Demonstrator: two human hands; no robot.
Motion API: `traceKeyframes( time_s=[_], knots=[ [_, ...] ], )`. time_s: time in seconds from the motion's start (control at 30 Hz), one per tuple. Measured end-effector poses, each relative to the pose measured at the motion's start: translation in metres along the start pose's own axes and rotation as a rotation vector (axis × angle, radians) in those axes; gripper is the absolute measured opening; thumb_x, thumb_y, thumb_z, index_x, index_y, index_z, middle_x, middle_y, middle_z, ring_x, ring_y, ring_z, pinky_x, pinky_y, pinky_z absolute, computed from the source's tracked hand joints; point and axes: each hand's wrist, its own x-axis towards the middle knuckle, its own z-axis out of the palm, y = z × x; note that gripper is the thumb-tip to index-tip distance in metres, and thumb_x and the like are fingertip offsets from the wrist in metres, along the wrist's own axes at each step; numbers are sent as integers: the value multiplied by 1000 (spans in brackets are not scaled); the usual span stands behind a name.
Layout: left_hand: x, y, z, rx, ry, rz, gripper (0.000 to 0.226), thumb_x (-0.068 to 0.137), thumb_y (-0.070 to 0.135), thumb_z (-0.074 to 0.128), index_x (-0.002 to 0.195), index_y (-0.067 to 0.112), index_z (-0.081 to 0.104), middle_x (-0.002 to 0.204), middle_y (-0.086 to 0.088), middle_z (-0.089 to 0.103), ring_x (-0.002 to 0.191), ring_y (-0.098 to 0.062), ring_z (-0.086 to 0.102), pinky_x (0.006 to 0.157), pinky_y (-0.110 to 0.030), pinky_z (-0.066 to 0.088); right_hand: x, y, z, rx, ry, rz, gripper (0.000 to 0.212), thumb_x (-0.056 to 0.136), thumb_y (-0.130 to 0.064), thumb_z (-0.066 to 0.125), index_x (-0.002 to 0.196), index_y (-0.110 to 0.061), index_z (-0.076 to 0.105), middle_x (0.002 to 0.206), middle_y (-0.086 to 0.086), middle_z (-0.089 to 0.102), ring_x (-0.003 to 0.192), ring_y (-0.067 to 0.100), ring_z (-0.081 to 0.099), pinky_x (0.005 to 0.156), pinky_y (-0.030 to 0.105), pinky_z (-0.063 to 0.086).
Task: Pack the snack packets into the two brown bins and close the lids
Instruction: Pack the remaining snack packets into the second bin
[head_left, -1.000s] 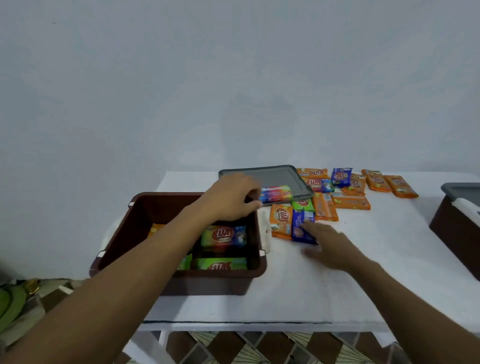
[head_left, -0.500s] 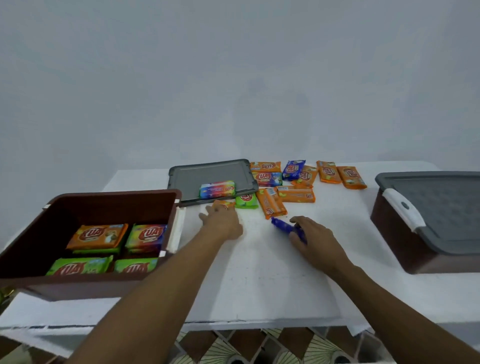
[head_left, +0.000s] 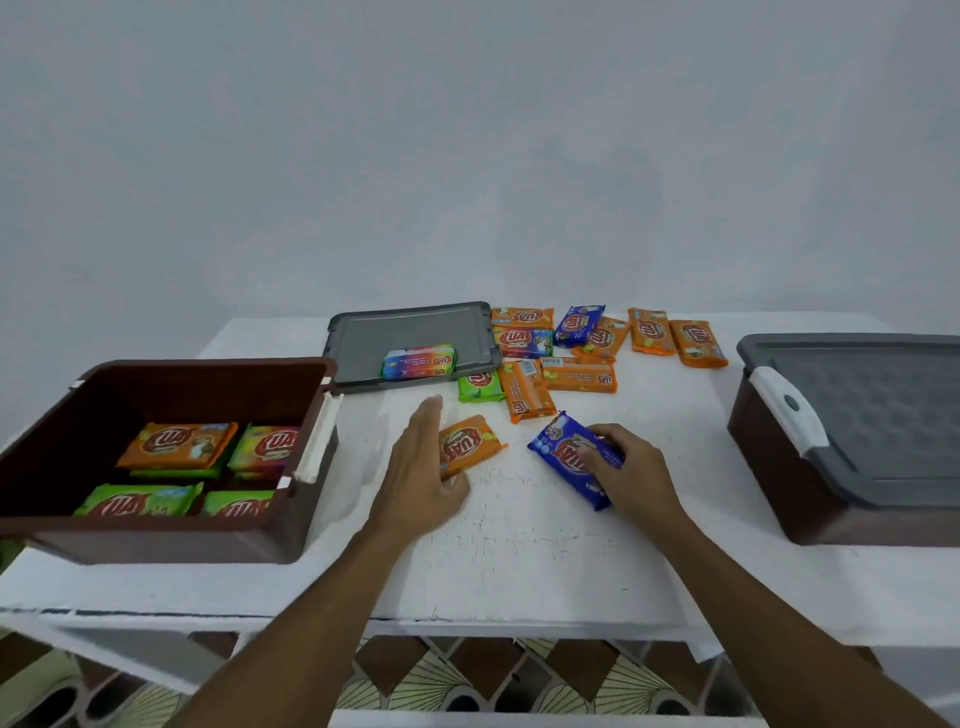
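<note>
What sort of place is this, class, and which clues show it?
Likely a room in a home, used as a simple packing spot: a white painted table against a bare pale wall, patterned floor tiles below, and a brown storage bin with snack packets.

closed bin (head_left: 769, 467): cut off right | open bin (head_left: 182, 540): cut off left
</note>
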Motion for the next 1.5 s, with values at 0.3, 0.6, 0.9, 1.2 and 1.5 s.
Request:
traceKeyframes(
  time_s=[0.3,0.6,0.9,1.2,1.5],
  knots=[
    [4,-6,0,44,-31,1,92,83,41,68,152,36,8,142,7,41,121,-14,44,97,-35,49,2,-4,-2,-67,7,-51,38,100,-25,47,139,-26,47,140,8,49,123,26,52,87,30,50],
    [14,31,-1,279,-108,-17,48,97,47,45,135,19,47,143,6,32,96,-14,61,79,-21,54,5,3,-18,-328,-186,-91,39,102,-16,40,138,-29,50,139,7,53,102,13,57,67,16,47],
    [39,44,-23,631,-522,314,59,97,29,54,149,38,28,158,6,23,142,-21,22,113,-44,30,-4,-11,-32,-781,-187,-289,53,90,-46,59,138,-31,46,157,-5,26,141,15,28,108,38,38],
    [50,58,-38,836,-648,181,58,89,52,59,135,22,41,138,-8,42,123,-25,39,103,-45,33,-2,-18,-48,-837,-425,-193,74,79,-56,68,141,-32,35,138,0,41,124,16,36,101,37,39],
    [44,86,-77,473,-605,191,48,101,32,46,143,14,32,134,-8,53,103,-18,55,81,-29,47,-9,-47,-39,-486,-434,-54,61,80,-27,77,126,-27,38,129,3,53,103,16,57,76,24,56]
  ],
)
